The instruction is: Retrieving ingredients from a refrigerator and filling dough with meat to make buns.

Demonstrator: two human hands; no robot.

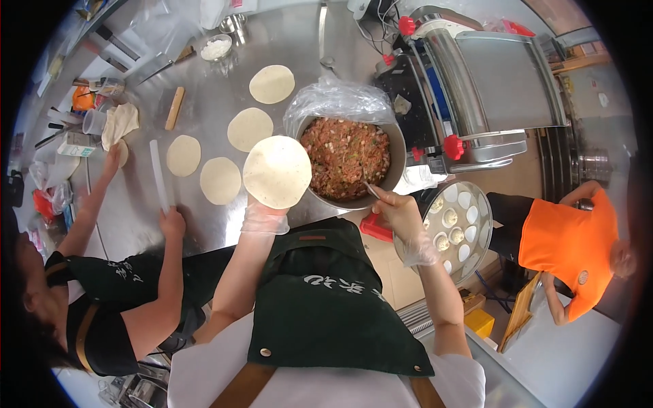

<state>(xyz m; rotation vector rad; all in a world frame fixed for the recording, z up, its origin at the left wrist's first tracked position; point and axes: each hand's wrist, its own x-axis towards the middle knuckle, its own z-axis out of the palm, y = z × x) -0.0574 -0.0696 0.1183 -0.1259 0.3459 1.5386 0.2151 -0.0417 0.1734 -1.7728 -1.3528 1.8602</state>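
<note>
My left hand (264, 219), in a clear plastic glove, holds up a flat round dough wrapper (277, 172) from beneath; most of its fingers are hidden under the dough. With my right hand (401, 214), also gloved, I grip a thin metal utensil (371, 190) whose far end is sunk in the meat filling (347, 155). That filling, reddish with green and white bits, lies in a deep metal pot (399, 160). Plastic film (333, 98) is bunched over the pot's far side. Several more dough rounds (220, 181) lie on the steel table to the left.
A dough roller machine (469, 85) stands right of the pot. Below it is a round tray (464, 234) of paper liners, some with filled pieces. At left, a co-worker's hand (172, 223) holds a pale flat stick (159, 173). A person in orange (568, 238) stands at right.
</note>
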